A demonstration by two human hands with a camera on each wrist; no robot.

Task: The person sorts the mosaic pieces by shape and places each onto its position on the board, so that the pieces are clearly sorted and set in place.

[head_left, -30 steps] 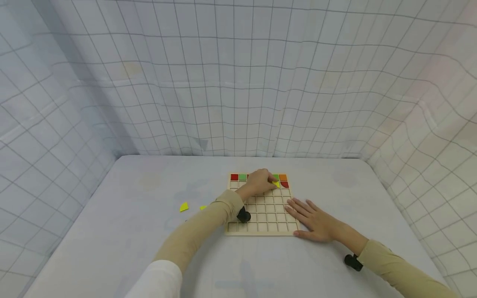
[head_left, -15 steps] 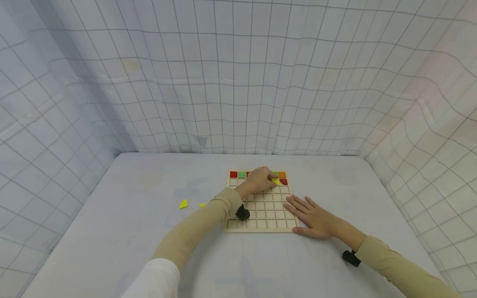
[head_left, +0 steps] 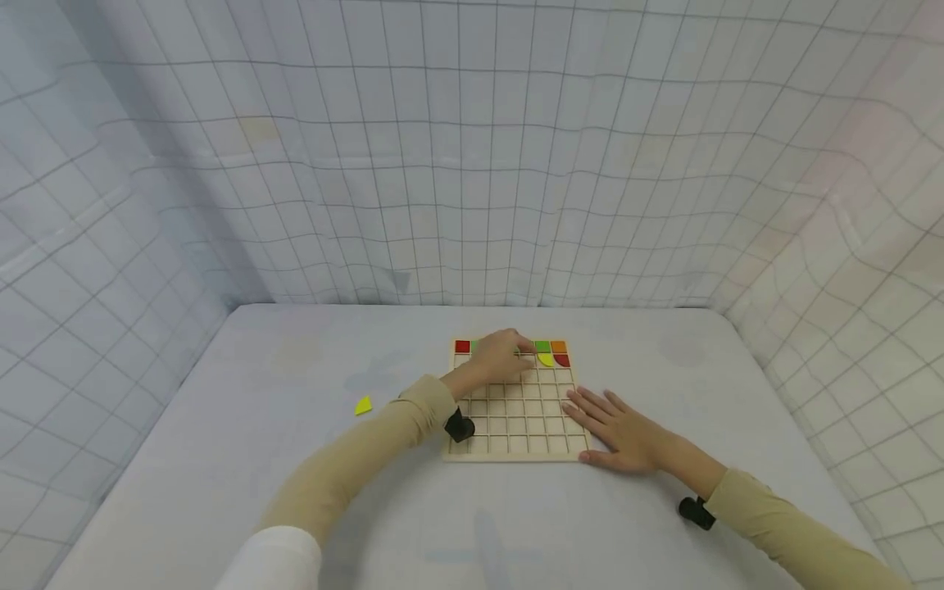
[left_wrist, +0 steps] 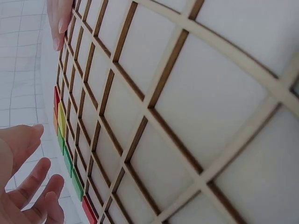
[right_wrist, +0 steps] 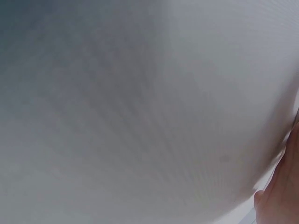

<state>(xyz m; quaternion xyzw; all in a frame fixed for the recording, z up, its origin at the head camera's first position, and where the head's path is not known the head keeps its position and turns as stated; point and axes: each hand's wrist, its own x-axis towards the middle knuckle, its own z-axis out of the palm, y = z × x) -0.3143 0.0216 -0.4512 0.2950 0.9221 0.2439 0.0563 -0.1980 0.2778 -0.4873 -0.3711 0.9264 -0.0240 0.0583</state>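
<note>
Your left hand [head_left: 496,359] is over the far part of the grid board [head_left: 516,443], thumb and fingers apart and loosely bent, gripping nothing. Your right hand [head_left: 627,441] lies at the board's right edge, palm down, its straight fingers spread, holding nothing either. The board is pale and wood-like, ribbed with thin raised strips whose sides look dark brown. Two round-edged pieces sit in its second row from the far side: one yellow piece [head_left: 545,360] just beyond your left fingertips and, beside it, one red piece [head_left: 561,360]. In the board's farthest row, flat square tiles show: a red tile [head_left: 462,346] at the far left corner, an orange tile [head_left: 558,347] at the far right, and three green tiles [left_wrist: 68,161] counted in the left wrist view; your hand hides some of that row from above. One flat yellow wedge [head_left: 363,406] lies left of the board, apart from it, on the pale tabletop [head_left: 634,369]. Behind the board hangs one rippled, grid-lined cloth [head_left: 472,164]
</note>
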